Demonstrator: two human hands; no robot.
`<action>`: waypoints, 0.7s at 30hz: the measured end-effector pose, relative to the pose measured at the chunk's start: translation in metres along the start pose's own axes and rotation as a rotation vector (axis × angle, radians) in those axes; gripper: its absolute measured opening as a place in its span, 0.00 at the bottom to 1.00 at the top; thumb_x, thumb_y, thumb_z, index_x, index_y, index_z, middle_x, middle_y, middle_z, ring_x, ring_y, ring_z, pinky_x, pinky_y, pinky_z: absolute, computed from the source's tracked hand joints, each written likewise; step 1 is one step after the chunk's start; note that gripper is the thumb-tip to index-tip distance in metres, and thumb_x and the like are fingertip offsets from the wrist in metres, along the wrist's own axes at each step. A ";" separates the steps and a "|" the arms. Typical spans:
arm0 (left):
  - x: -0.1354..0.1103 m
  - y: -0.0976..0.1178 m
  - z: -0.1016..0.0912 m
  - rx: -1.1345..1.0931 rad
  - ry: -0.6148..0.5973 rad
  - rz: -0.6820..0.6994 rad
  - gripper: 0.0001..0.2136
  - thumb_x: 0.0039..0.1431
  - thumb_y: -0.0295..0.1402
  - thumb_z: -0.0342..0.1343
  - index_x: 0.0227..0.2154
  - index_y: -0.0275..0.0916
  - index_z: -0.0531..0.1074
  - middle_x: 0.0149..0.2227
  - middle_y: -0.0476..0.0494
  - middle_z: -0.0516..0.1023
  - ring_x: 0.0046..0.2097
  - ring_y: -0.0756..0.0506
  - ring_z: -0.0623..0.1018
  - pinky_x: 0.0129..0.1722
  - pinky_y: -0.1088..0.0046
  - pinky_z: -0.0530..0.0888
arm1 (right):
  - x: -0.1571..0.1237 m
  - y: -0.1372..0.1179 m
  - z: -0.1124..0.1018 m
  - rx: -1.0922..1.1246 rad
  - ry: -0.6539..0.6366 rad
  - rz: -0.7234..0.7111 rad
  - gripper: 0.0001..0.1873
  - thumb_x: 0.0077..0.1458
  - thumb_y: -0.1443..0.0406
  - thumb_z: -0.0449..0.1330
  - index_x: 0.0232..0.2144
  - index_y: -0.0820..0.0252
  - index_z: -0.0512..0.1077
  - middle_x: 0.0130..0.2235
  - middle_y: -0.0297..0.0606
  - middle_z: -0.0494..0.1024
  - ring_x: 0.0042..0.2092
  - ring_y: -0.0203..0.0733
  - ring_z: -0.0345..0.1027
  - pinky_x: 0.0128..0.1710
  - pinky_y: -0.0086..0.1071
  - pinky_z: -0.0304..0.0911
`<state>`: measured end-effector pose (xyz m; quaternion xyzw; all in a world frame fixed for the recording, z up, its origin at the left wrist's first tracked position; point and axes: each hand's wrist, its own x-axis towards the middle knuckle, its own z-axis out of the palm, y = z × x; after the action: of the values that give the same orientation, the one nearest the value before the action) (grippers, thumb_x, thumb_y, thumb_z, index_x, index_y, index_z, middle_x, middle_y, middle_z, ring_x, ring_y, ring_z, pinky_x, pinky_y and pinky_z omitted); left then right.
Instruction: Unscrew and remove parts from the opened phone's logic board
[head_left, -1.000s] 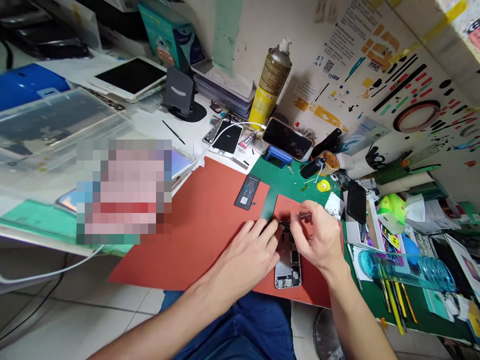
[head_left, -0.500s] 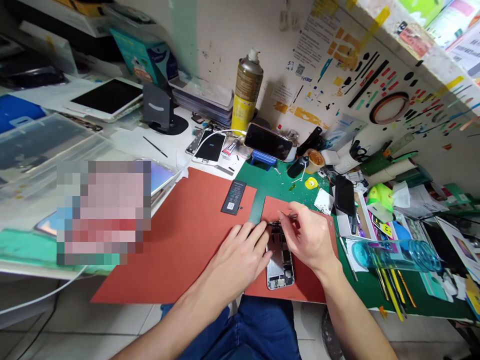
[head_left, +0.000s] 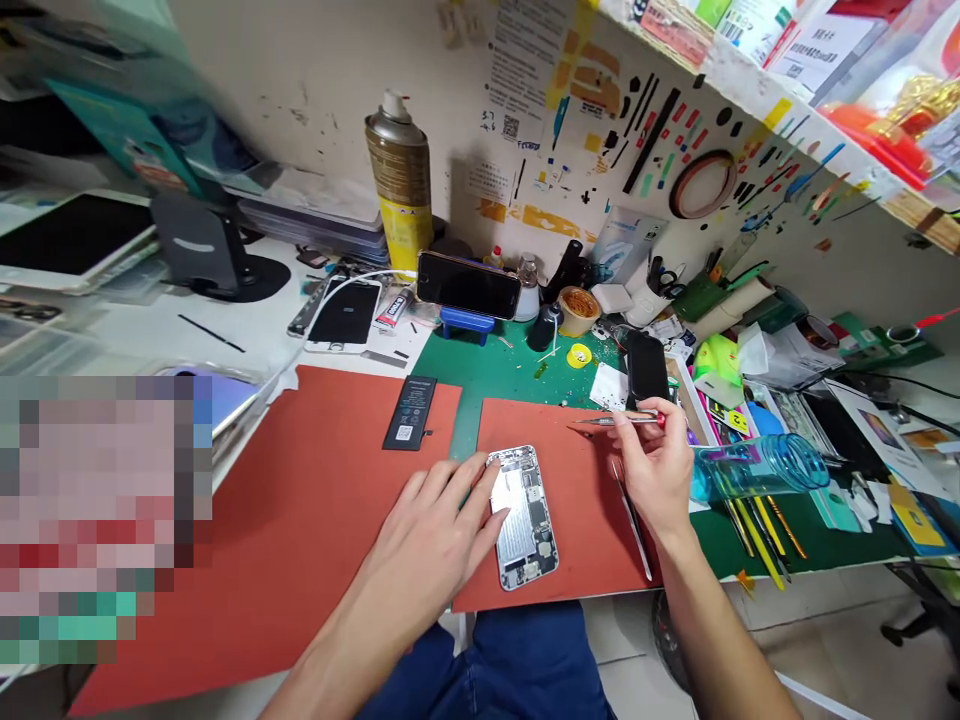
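My left hand (head_left: 442, 520) lies palm down with its fingers stretched out. Its fingertips and thumb touch the left edge of an opened phone (head_left: 541, 540), whose bare circuit board and metal inner plate face up on a red-brown mat. In the fingers of my right hand (head_left: 661, 470) is a slim screwdriver (head_left: 602, 421) with a red end, held level above the mat, right of the phone. Under that hand, metal tweezers (head_left: 634, 525) lie slanted on the mat. A black phone battery (head_left: 410, 412) lies on the left mat, beyond my left hand.
Behind the mats, a phone (head_left: 469, 285) leans on a blue stand, near a spray can (head_left: 401, 185). A blue clear bottle (head_left: 750, 470) lies on its side at right, over several brushes. A shelf (head_left: 757, 80) overhangs the back right.
My right hand has moved off the phone's top end to the right, and the screwdriver now shows in it. Tweezers now show on the mat. The camera view has turned rightward.
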<state>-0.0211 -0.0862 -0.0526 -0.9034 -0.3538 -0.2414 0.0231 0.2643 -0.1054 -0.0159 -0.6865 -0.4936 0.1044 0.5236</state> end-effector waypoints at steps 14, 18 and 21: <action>0.000 0.000 -0.002 -0.066 0.001 -0.030 0.19 0.78 0.38 0.51 0.63 0.35 0.72 0.60 0.31 0.79 0.52 0.34 0.77 0.47 0.57 0.72 | -0.003 0.000 0.014 0.115 -0.067 0.079 0.21 0.66 0.52 0.69 0.52 0.54 0.68 0.40 0.39 0.86 0.38 0.46 0.85 0.36 0.36 0.79; 0.000 0.000 -0.013 -0.269 0.051 -0.126 0.14 0.79 0.36 0.52 0.59 0.36 0.74 0.54 0.35 0.81 0.50 0.39 0.80 0.49 0.59 0.76 | -0.022 -0.022 0.010 0.339 -0.147 0.145 0.19 0.65 0.56 0.71 0.50 0.53 0.68 0.42 0.39 0.86 0.37 0.42 0.84 0.39 0.36 0.81; -0.002 -0.002 -0.021 -0.509 0.081 -0.265 0.10 0.78 0.36 0.53 0.53 0.39 0.76 0.48 0.41 0.82 0.49 0.43 0.81 0.50 0.64 0.79 | -0.041 -0.034 0.012 0.437 -0.284 0.175 0.17 0.67 0.59 0.70 0.51 0.52 0.68 0.45 0.41 0.87 0.38 0.42 0.84 0.41 0.37 0.82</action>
<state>-0.0324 -0.0903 -0.0348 -0.8157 -0.3954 -0.3591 -0.2221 0.2169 -0.1318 -0.0086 -0.5756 -0.4666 0.3486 0.5739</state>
